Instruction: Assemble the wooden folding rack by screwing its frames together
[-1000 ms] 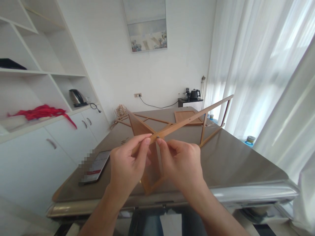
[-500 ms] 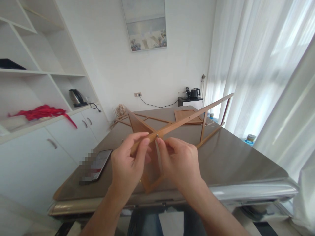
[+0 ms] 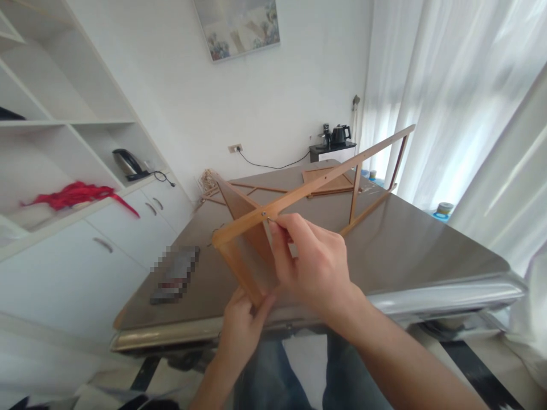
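Observation:
A wooden frame (image 3: 294, 196) stands tilted on the table, its long top rail slanting up to the right. A wooden panel (image 3: 241, 208) meets this rail from behind. A small metal screw (image 3: 264, 214) sits in the rail, its head showing. My right hand (image 3: 314, 256) is closed just below and right of the screw, thumb and forefinger pinching a thin metal piece (image 3: 269, 219) that looks like a hex key; most of it is hidden. Lower down, my left hand (image 3: 243, 324) is wrapped round the near lower end of the wooden frame at the table's front edge.
A phone (image 3: 177, 273), partly blurred out, lies on the table (image 3: 405, 245) at left. More wooden frames and panels (image 3: 329, 176) lie farther back. A small stand with a black kettle (image 3: 341, 135) is beyond the table. White shelves and cabinets (image 3: 64, 256) line the left.
My left hand has left the top rail and moved down to the frame's lower end. My right hand has shifted off the screw head and now pinches a thin metal piece. The view has tilted downward.

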A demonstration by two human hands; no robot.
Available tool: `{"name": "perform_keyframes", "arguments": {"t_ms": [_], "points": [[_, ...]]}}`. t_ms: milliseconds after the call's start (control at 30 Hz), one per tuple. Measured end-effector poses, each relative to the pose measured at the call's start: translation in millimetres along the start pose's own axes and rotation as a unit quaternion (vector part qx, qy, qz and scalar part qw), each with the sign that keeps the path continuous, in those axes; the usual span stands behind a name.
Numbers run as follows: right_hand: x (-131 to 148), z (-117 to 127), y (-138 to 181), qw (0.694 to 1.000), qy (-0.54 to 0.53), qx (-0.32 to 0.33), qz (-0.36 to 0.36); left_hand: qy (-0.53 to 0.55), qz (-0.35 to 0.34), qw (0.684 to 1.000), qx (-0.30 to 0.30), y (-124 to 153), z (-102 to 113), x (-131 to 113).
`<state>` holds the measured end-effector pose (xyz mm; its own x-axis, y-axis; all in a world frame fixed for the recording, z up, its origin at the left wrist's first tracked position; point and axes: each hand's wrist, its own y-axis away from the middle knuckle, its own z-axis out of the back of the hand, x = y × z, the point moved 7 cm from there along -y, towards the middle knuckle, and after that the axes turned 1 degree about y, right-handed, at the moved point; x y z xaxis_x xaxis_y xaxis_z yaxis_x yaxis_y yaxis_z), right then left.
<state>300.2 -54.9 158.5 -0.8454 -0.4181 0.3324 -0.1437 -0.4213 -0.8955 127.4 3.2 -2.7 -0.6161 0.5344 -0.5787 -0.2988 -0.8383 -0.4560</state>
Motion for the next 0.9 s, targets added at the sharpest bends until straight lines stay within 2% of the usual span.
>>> {"name": "perform_keyframes", "arguments": {"t_ms": [67, 167, 300, 367, 467, 567, 900], "points": [[-3, 9, 4, 1.0, -0.017, -0.014, -0.001, 0.003, 0.017, 1.0, -0.007, -2, 3, 0], [-19, 15, 18, 0.995, -0.085, 0.025, -0.049, 0.033, 0.05, 0.998, -0.027, -3, 9, 1], [-45, 7, 59, 0.97, -0.173, 0.083, -0.151, 0.1, 0.103, 0.988, -0.064, -7, 18, -4], [-51, 0, 80, 0.967, -0.171, 0.091, -0.163, 0.119, 0.108, 0.984, -0.077, -11, 22, -12], [-51, -12, 100, 0.973, -0.142, 0.112, -0.146, 0.19, 0.102, 0.972, -0.095, -16, 26, -25], [-47, -19, 108, 0.979, -0.103, 0.131, -0.117, 0.252, 0.101, 0.957, -0.103, -18, 28, -35], [-36, -15, 99, 0.993, -0.057, 0.096, -0.025, 0.268, 0.085, 0.954, -0.106, -16, 30, -43]]}}
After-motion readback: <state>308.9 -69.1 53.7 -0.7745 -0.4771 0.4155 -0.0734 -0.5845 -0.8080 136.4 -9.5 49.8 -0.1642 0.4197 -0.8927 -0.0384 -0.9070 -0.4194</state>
